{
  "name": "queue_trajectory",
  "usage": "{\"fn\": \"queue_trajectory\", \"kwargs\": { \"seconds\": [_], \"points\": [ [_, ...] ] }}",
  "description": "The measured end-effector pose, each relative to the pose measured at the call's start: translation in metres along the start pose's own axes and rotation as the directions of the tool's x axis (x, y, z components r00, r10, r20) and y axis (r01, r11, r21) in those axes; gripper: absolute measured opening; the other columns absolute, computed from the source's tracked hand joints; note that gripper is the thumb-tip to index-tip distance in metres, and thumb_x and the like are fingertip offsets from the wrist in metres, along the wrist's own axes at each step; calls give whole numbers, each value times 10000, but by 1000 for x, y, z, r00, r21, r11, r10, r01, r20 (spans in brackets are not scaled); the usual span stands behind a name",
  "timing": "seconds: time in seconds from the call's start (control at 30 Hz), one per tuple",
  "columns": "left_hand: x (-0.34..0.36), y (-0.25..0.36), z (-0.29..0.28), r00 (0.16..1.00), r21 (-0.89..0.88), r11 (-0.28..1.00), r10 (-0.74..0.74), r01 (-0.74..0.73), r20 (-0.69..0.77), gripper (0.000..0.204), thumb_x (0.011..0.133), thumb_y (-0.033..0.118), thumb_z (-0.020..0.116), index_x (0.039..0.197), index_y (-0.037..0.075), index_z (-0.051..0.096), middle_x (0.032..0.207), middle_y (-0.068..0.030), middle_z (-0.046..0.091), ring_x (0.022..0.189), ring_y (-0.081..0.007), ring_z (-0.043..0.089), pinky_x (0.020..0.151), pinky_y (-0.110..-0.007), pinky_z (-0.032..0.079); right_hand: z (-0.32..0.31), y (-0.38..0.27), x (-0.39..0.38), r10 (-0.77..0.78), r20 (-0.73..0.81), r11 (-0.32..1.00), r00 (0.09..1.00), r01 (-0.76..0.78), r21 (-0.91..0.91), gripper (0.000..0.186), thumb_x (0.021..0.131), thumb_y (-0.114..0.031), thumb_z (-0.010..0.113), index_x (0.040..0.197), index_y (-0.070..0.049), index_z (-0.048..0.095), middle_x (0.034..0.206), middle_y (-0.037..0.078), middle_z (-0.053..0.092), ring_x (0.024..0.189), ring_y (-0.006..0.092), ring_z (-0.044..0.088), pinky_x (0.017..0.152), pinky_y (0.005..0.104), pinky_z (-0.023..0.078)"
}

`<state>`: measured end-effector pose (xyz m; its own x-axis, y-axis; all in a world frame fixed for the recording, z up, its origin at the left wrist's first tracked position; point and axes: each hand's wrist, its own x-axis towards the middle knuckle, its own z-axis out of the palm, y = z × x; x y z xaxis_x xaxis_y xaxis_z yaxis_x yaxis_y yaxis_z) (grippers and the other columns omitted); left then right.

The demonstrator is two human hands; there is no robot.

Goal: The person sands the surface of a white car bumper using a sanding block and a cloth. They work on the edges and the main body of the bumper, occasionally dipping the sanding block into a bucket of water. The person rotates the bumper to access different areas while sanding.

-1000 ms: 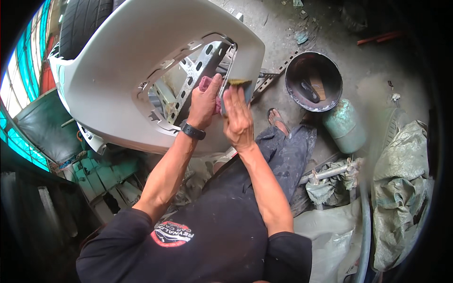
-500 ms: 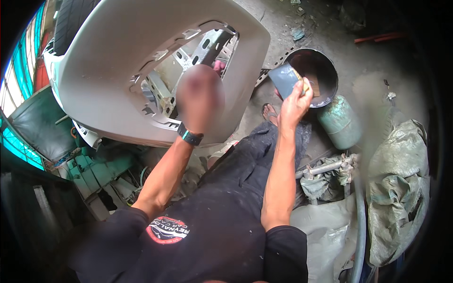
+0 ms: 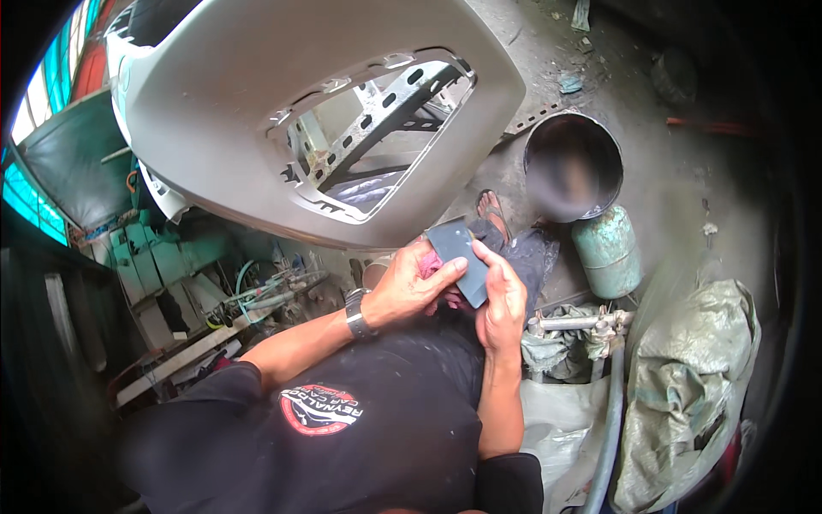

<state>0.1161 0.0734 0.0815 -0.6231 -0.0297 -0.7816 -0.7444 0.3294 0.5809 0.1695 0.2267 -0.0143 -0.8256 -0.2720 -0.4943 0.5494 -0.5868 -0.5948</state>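
Observation:
In front of my body both hands meet at a dark grey rectangular piece that looks like sandpaper (image 3: 458, 248). My right hand (image 3: 501, 300) pinches its right edge, the thumb along its face. From the left, my left hand (image 3: 407, 278) presses its thumb onto the same piece. A crumpled pink cloth (image 3: 430, 262) is bunched in the left hand's fingers, partly hidden behind the piece. Just beyond the hands is a large grey car bumper (image 3: 342, 201), with a wide opening in it.
A perforated metal frame (image 3: 377, 120) shows through the bumper's opening. To the right stand a dark round bucket (image 3: 572, 214) and a green gas cylinder (image 3: 608, 257). Grey sacking (image 3: 685, 368) and a pipe (image 3: 612, 420) lie at the lower right. My sandalled foot (image 3: 491, 210) is near the bucket.
My left hand has come back from the bumper's opening with the pink cloth. My right hand has moved the sandpaper away from the bucket, down and left, to meet it.

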Motion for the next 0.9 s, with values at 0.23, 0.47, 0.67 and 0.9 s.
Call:
{"fn": "queue_trajectory", "kwargs": {
  "seconds": [0.23, 0.47, 0.67, 0.9],
  "points": [
    [12, 34, -11, 987, 236, 969, -107, 77, 119, 405, 1006, 366, 615, 835, 2, 663, 632, -51, 664, 434, -93, 560, 408, -264, 448, 2, -45, 2, -210, 374, 504, 903, 428, -750, 1108, 718, -514, 856, 1575, -61, 320, 1574, 295, 324, 1488, 446, 293, 1186, 602, 235],
    [13, 89, -15, 949, 137, 981, -171, 138, 266, 387, 1015, 371, 636, 923, -3, 673, 732, -64, 716, 590, -119, 662, 498, -244, 495, -14, -22, 44, -424, 255, 835, 869, 484, -261, 462, 1043, -272, 577, 1379, 45, 555, 1344, 195, 595, 1119, 232, 652, 930, 371, 553],
    [38, 102, -49, 588, 889, 251, 809, -383, 26, 141, 980, 36, 629, 1097, 7, 703, 955, -95, 736, 813, -162, 703, 748, -309, 544, -7, -28, 77, -336, -382, 940, 861, 330, -84, 361, 1077, -138, 469, 1409, -19, 552, 1461, 102, 537, 1141, 169, 619, 822, 337, 626],
    [72, 33, -68, 883, 552, 816, 376, -172, -281, 313, 1053, 264, 578, 1144, -7, 707, 779, 0, 666, 685, -82, 591, 660, -242, 489, 35, -11, 158, -876, -132, 407, 464, 565, -718, 419, 977, -18, 566, 1395, 13, 572, 1450, 220, 547, 1398, 376, 475, 1171, 454, 373]
  ]
}}
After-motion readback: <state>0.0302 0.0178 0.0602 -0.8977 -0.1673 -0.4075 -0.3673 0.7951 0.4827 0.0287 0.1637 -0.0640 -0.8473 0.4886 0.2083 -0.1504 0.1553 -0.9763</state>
